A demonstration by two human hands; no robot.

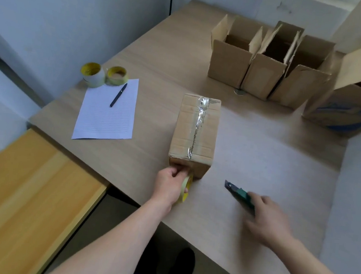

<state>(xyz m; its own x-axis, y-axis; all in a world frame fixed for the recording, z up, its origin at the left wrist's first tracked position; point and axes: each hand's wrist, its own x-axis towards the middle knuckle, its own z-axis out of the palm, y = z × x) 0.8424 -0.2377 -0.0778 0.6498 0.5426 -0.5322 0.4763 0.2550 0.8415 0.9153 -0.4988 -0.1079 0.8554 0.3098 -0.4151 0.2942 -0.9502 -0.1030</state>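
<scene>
A closed cardboard box (pixel 194 133) lies on the wooden table (pixel 160 54), with clear tape running along its top seam. My left hand (pixel 170 185) grips a yellow tape roll (pixel 186 186) pressed against the box's near end. To the right, my right hand (pixel 266 220) holds the handle of a green utility knife (pixel 239 193), whose blade end points up-left over the table. The knife is apart from the box.
Several open empty cardboard boxes (pixel 269 63) stand at the table's far right, with a blue-printed box (pixel 348 103) beside them. Two tape rolls (pixel 103 75), a lined sheet (pixel 107 110) and a black pen (pixel 118 95) lie at the left. A yellow wooden bench (pixel 23 199) adjoins at lower left.
</scene>
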